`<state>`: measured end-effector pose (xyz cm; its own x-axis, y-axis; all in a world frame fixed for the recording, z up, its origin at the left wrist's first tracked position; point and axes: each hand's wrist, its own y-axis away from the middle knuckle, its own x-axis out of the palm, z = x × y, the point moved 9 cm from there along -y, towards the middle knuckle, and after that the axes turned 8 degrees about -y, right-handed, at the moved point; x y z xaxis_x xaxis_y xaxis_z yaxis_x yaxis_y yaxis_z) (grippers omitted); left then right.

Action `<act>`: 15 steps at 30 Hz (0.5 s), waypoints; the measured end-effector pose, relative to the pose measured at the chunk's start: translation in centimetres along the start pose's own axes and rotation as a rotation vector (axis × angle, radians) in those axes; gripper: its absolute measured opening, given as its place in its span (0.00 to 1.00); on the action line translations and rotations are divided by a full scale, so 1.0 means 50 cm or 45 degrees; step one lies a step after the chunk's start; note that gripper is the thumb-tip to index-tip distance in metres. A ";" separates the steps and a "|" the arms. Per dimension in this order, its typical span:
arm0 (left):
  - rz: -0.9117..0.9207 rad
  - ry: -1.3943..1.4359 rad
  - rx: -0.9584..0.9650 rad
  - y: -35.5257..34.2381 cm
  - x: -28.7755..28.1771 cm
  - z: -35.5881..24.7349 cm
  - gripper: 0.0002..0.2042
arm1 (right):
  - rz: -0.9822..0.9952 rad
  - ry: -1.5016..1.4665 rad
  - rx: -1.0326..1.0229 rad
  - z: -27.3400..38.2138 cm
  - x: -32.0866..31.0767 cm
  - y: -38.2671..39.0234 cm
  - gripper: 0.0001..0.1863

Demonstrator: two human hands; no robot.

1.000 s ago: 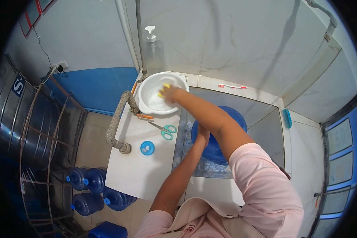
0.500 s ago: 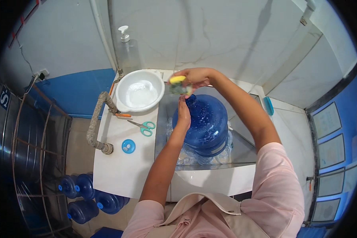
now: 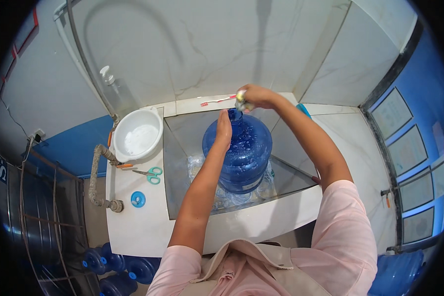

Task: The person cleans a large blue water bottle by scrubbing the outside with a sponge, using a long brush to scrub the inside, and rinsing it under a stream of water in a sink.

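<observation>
And here is the blue jug, sitting in the grey sink with its neck toward the wall, though from above it's hard to judge whether it stands straight or leans. The left hand lies flat along the neck, fingers straight and together, bracing rather than gripping. Over at the mouth, the right hand has its fingers curled round a soft, squashed yellow sponge; whether sponge meets rim, I can't tell. Now the danger: that plastic is wet and slick, so a hard sideways push at the neck could swing the jug round past a palm that isn't wrapped about it. Uneven clear plastic beneath makes for doubtful footing, too. A loosened squeeze might drop the sponge, and a stray knuckle could sweep the slim red-and-white toothbrush off the ledge. What textures, though! Glossy, translucent shoulders speckled with droplets or suds, rounding into a narrow neck; white foam in the smooth round basin; and teal-handled scissors, hard and pointed, on the pale, flat bench.
</observation>
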<state>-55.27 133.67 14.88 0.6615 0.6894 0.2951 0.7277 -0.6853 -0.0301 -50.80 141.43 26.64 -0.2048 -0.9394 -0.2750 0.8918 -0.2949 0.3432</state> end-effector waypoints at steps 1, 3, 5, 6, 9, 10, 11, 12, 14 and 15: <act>0.016 -0.052 -0.005 -0.009 0.023 0.004 0.20 | 0.017 -0.131 0.074 -0.017 -0.037 0.015 0.11; 0.036 -0.168 -0.008 -0.032 0.052 0.018 0.19 | 0.070 -0.403 0.210 -0.036 -0.082 0.042 0.14; 0.051 -0.166 -0.045 -0.059 0.069 0.037 0.19 | 0.092 -0.419 0.173 -0.021 -0.107 0.057 0.17; 0.057 -0.163 -0.065 -0.070 0.079 0.047 0.19 | 0.094 -0.412 0.159 -0.016 -0.111 0.057 0.18; 0.171 -0.187 -0.020 -0.095 0.123 0.047 0.19 | 0.094 -0.309 0.141 0.004 -0.122 0.056 0.16; 0.162 -0.202 -0.044 -0.100 0.128 0.048 0.19 | 0.075 -0.243 0.121 0.017 -0.124 0.053 0.16; 0.159 -0.209 -0.076 -0.099 0.143 0.048 0.19 | 0.049 -0.176 0.113 0.014 -0.132 0.050 0.16; 0.157 -0.215 -0.111 -0.093 0.159 0.051 0.19 | 0.011 -0.178 0.126 0.006 -0.140 0.050 0.18; 0.172 -0.226 -0.150 -0.077 0.179 0.049 0.22 | -0.013 -0.037 0.092 0.001 -0.142 0.051 0.16; 0.177 -0.231 -0.166 -0.070 0.184 0.045 0.23 | -0.023 0.037 0.073 0.000 -0.141 0.050 0.15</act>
<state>-51.31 142.95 15.54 0.7839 0.6092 0.1201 0.6056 -0.7928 0.0684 -47.13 147.31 29.45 -0.2081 -0.9287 -0.3070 0.8634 -0.3219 0.3885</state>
